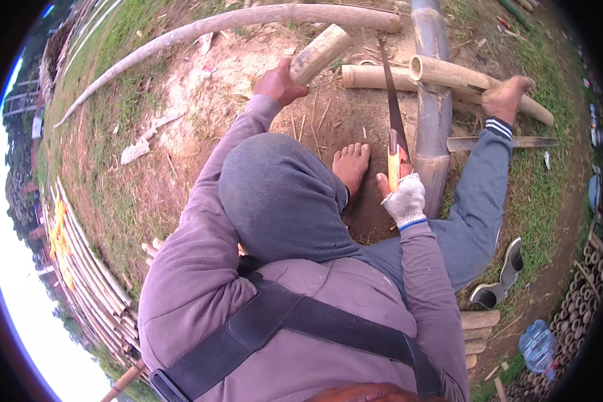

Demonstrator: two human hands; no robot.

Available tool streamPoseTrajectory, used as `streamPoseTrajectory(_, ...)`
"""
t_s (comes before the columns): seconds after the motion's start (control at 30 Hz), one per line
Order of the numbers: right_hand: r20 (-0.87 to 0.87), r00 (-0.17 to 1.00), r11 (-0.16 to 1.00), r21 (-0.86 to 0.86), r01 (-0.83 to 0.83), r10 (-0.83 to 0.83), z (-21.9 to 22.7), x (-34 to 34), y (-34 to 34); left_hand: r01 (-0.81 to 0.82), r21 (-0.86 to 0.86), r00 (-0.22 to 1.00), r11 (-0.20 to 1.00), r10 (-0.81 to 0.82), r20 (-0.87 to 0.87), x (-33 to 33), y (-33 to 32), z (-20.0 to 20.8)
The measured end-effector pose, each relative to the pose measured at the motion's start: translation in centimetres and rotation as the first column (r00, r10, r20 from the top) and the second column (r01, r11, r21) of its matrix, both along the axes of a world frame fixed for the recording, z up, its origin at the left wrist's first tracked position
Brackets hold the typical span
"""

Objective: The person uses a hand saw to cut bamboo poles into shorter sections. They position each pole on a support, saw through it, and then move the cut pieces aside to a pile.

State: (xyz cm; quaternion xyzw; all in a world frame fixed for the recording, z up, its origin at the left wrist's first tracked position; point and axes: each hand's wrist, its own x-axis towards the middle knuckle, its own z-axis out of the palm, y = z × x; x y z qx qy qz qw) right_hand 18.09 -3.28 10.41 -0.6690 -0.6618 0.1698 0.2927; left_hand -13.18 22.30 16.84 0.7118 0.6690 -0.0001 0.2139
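Observation:
My left hand (281, 84), bare, is closed around the near end of a short, thick bamboo piece (321, 52), which it holds off to the left and tilted. In a white fingerless glove, my right hand (404, 197) grips the wooden handle of a handsaw (393, 100); the dark blade points away from me, its tip near the far bamboo pole. To the right of the blade a light bamboo pole (462, 75) rests across a thick grey bamboo log (432, 120). My bare right foot (506, 99) presses on that light pole. Another bamboo length (375, 77) lies beneath it.
A long curved bamboo pole (248, 19) lies across the far side. Pale sawdust (208, 87) covers the ground at left. Sandals (499, 281), a crumpled plastic bottle (537, 345) and stacked bamboo pieces (576, 311) are at right. Long poles (90, 268) are piled at left.

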Motion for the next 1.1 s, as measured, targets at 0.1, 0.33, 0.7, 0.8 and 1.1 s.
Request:
streamPoseTrajectory(0.1,0.324,0.906,0.938,-0.301,-0.173,0.271,-2.9,-2.0,-0.2,-0.31,-0.154,0.84,0.938,0.346,0.419,-3.9,-2.2,-0.8)
streamPoseTrajectory(0.33,0.246,0.895,0.903,-0.319,-0.289,0.373,-11.6,4.3,-1.6,-0.705,-0.305,0.237,0.64,0.618,0.749,-13.1,-12.9,2.9)
streamPoseTrajectory(0.7,0.446,0.555,0.69,-0.234,-0.685,0.702,-12.2,7.0,0.5,-0.965,-0.053,0.09,0.256,0.516,0.852,-35.9,-42.0,12.2)
streamPoseTrajectory(0.8,0.467,0.445,0.632,-0.399,-0.665,0.764,-13.2,7.0,1.5,-0.989,0.143,0.129,0.046,0.744,0.655,-39.7,-52.6,15.2)
streamPoseTrajectory(1.1,-0.236,0.95,0.715,-0.626,-0.311,0.207,-13.7,8.1,1.3,-0.975,0.09,-0.141,-0.201,0.882,0.449,-43.6,-71.5,6.2)
